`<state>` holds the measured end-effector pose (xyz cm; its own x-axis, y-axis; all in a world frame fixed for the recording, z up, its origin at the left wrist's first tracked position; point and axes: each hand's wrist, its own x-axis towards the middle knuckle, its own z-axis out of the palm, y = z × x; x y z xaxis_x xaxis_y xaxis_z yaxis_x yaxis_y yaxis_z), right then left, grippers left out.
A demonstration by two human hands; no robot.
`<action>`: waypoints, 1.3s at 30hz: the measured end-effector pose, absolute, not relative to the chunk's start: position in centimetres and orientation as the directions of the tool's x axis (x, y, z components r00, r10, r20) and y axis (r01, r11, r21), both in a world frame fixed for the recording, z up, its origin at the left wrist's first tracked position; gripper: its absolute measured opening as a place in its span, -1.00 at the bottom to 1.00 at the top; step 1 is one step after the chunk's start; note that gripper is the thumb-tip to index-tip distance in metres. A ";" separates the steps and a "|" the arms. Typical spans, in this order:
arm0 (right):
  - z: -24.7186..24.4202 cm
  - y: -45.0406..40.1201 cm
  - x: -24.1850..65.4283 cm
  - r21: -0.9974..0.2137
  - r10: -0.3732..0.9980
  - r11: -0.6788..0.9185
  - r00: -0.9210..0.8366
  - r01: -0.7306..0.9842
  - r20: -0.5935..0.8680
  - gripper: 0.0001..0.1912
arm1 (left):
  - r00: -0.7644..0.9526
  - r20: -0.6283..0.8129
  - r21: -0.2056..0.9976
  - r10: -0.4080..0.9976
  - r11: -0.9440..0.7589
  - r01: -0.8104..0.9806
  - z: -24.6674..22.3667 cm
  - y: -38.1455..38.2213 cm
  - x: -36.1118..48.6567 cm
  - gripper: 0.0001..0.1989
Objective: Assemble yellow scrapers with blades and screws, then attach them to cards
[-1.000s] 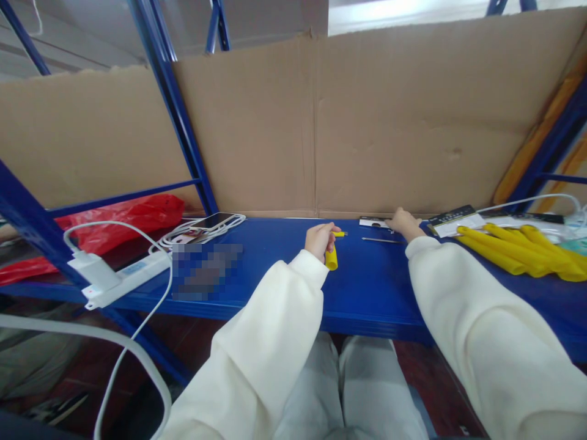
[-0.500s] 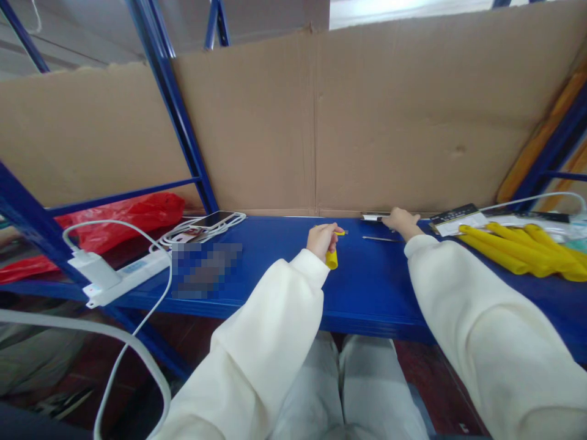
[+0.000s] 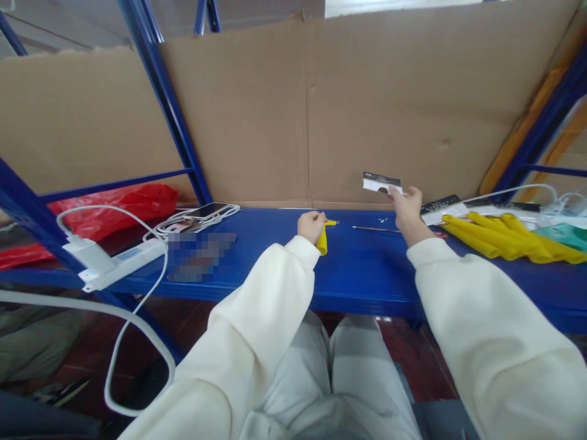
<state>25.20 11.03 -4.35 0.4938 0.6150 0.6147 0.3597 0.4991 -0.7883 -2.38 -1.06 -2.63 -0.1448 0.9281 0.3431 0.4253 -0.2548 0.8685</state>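
Observation:
My left hand [image 3: 310, 226] rests on the blue shelf [image 3: 367, 275] and grips a yellow tool handle [image 3: 322, 239] with a short tip pointing right. Raised above the shelf, my right hand [image 3: 406, 206] pinches a small white-and-black card [image 3: 380, 182] in front of the cardboard wall [image 3: 367, 110]. A thin metal rod [image 3: 373, 229] lies on the shelf between my hands, with tiny bits beside it.
Yellow rubber gloves [image 3: 504, 241] and a packet [image 3: 443, 208] lie at the right. At the left sit a phone [image 3: 208, 211] with white cables, a white power strip [image 3: 110, 264] and a red plastic bag [image 3: 105, 208]. Blue rack posts [image 3: 169, 104] rise behind.
My right hand has picked the small card up off the back of the shelf and lifted it. My left hand stays on the yellow handle.

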 end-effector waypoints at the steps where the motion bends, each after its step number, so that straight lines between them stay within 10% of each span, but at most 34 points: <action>1: -4.3 10.5 25.1 -0.809 0.624 0.498 0.520 0.311 0.584 -0.35 | -0.108 0.394 0.785 0.913 -0.272 0.557 -2.7 -0.9 -2.3 -0.72; 7: -3.8 7.8 23.8 -0.824 0.629 0.548 0.577 0.144 0.520 -0.49 | -0.035 0.303 0.421 0.952 -0.101 0.902 -2.0 -0.2 -2.1 -0.69; 24: -2.4 4.2 20.9 -0.863 0.683 0.486 0.556 0.139 0.474 -0.81 | 0.022 0.102 0.297 0.995 -0.052 0.953 -2.5 0.6 -2.8 -0.47; 32: -2.9 4.5 20.8 -0.844 0.709 0.503 0.469 0.187 0.526 -0.80 | -0.135 0.228 0.566 0.964 -0.019 0.824 -3.4 1.9 -3.4 -0.66; 39: -3.2 4.7 20.5 -0.829 0.797 0.558 0.258 0.030 0.546 -0.66 | -0.212 0.193 0.925 0.958 -0.106 0.364 -3.6 2.6 -3.1 -0.87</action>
<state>20.47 4.67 -3.16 0.2581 0.7970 0.5461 0.0296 0.5585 -0.8290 -3.10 2.60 -3.62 -0.2123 0.9579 0.1934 0.3636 -0.1063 0.9255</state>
